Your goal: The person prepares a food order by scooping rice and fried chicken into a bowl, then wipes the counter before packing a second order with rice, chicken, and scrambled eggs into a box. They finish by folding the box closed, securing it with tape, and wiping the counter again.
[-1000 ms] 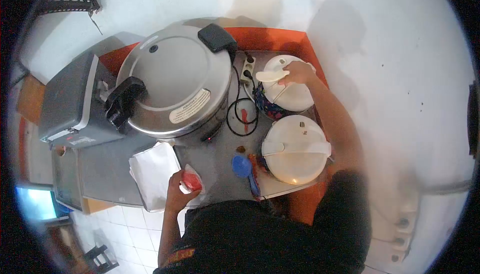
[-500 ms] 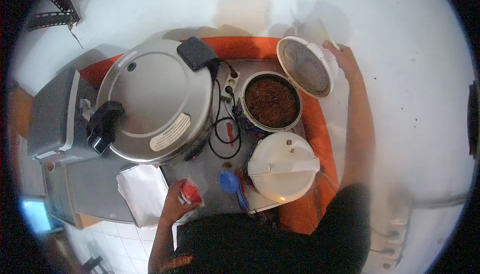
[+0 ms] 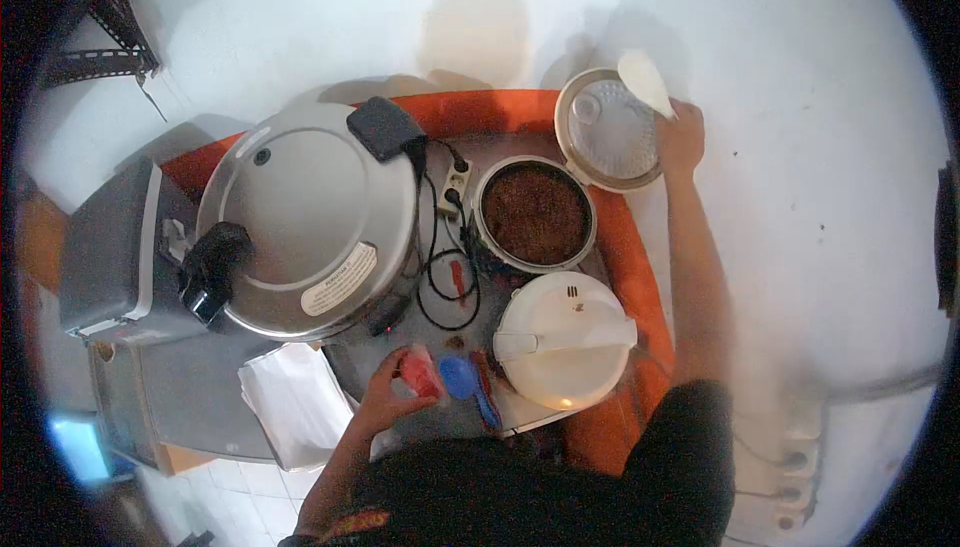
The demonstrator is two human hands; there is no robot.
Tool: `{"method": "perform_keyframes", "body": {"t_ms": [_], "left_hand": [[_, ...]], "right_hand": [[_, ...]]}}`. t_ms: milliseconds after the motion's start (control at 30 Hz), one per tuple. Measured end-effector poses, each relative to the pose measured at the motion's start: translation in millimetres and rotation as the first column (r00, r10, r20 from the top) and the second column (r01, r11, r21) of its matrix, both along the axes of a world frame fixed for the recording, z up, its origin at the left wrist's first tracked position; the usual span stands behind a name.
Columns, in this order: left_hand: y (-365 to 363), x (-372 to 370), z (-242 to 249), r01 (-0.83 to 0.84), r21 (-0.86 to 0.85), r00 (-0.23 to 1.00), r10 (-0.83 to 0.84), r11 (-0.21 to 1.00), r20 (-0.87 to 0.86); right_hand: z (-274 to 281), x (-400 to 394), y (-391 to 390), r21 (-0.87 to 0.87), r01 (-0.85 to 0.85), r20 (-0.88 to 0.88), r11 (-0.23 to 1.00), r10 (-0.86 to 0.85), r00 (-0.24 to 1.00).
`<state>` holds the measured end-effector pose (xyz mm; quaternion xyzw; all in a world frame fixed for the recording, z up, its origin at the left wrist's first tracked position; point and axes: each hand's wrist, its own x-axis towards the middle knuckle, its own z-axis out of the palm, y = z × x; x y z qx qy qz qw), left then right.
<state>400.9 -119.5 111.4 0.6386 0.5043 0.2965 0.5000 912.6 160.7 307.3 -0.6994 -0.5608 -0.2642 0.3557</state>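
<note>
My right hand [image 3: 683, 142] is closed around a white rice paddle [image 3: 643, 80], its blade pointing up and to the left. The blade overlaps the raised lid [image 3: 620, 152] of an open rice cooker [image 3: 483, 239]. Inside that cooker lies dark reddish-brown grain [image 3: 536, 215]. Low at the front, my left hand [image 3: 388, 397] grips a small red packet with clear plastic [image 3: 421, 374]. Just right of the packet, a blue spoon [image 3: 460, 377] lies on the table with its handle toward me. A white rice cooker [image 3: 570, 347] with its lid down stands in front of the open one.
On the left stands a large steel rice cooker [image 3: 310, 187] with black handles. A grey box-shaped appliance [image 3: 110, 247] is beside it. White papers [image 3: 295, 402] lie at the table's front. Black cables run from a power strip [image 3: 455, 187] between the cookers.
My left hand has moved right with the red packet, toward the blue spoon. In my right hand the paddle has swung left across the raised lid, which now faces the camera more.
</note>
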Motion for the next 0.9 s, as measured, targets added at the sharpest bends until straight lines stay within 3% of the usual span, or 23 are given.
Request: {"method": "perform_keyframes", "body": {"t_ms": [67, 133, 200, 267, 300, 333, 367, 400, 433, 467, 533, 600, 700, 800, 867, 900], "left_hand": [[9, 9, -8, -0.031, -0.107, 0.997, 0.038, 0.994, 0.071], [28, 28, -14, -0.040, -0.101, 0.983, 0.057, 0.994, 0.175], [55, 52, -16, -0.050, -0.098, 0.958, 0.075, 0.994, 0.278], [88, 79, -14, -0.054, -0.068, 0.928, 0.076, 0.996, 0.365], [105, 94, -11, -0.055, -0.061, 0.928, 0.073, 0.997, 0.366], [122, 109, -7, -0.058, -0.047, 0.871, 0.074, 0.997, 0.486], [134, 120, -9, -0.062, -0.033, 0.799, 0.069, 0.998, 0.597], [146, 126, -21, -0.059, -0.022, 0.801, 0.060, 0.998, 0.595], [161, 133, -38, -0.026, -0.126, 0.695, 0.109, 0.992, 0.710], [176, 140, -55, 0.026, -0.225, 0.575, 0.170, 0.974, 0.801], [192, 149, -65, 0.064, -0.222, 0.561, 0.149, 0.973, 0.814], [200, 159, -79, 0.092, -0.285, 0.365, 0.234, 0.954, 0.901], [211, 156, -95, 0.101, -0.228, 0.412, 0.168, 0.968, 0.896], [205, 149, -77, 0.153, -0.323, 0.457, 0.223, 0.934, 0.861], [204, 145, -70, 0.134, -0.335, 0.528, 0.219, 0.933, 0.821], [203, 143, -70, 0.122, -0.338, 0.596, 0.204, 0.933, 0.777]], "right_hand": [[-9, -16, -8, -0.095, 0.047, 0.163, 0.994, -0.031, 0.986], [-19, -48, -25, -0.370, -0.191, -0.312, 0.909, 0.072, 0.947], [-38, -74, -47, -0.465, -0.533, -0.609, 0.707, 0.182, 0.772], [-83, -73, -39, -0.715, -0.485, -0.460, 0.504, 0.184, 0.869], [-105, -73, -34, -0.771, -0.418, -0.334, 0.481, 0.253, 0.908], [-119, -76, -31, -0.816, -0.341, -0.204, 0.467, 0.319, 0.925], [-123, -84, -29, -0.811, -0.341, -0.202, 0.476, 0.320, 0.926], [-126, -95, -26, -0.845, -0.235, -0.164, 0.480, 0.185, 0.969], [-128, -102, -21, -0.874, -0.129, -0.121, 0.468, 0.047, 0.992], [-130, -104, -15, -0.869, -0.130, -0.125, 0.478, 0.043, 0.991], [-128, -108, -2, -0.898, -0.182, -0.165, 0.401, 0.077, 0.983], [-130, -114, 4, -0.901, -0.165, -0.147, 0.401, 0.077, 0.986], [-140, -124, 11, -0.929, -0.192, -0.165, 0.318, 0.108, 0.980], [-163, -127, 17, -0.911, -0.274, -0.261, 0.307, 0.083, 0.962], [-204, -119, 29, -0.817, -0.357, -0.332, 0.452, 0.138, 0.933], [-202, -119, 29, -0.819, -0.360, -0.335, 0.447, 0.136, 0.932]]}}
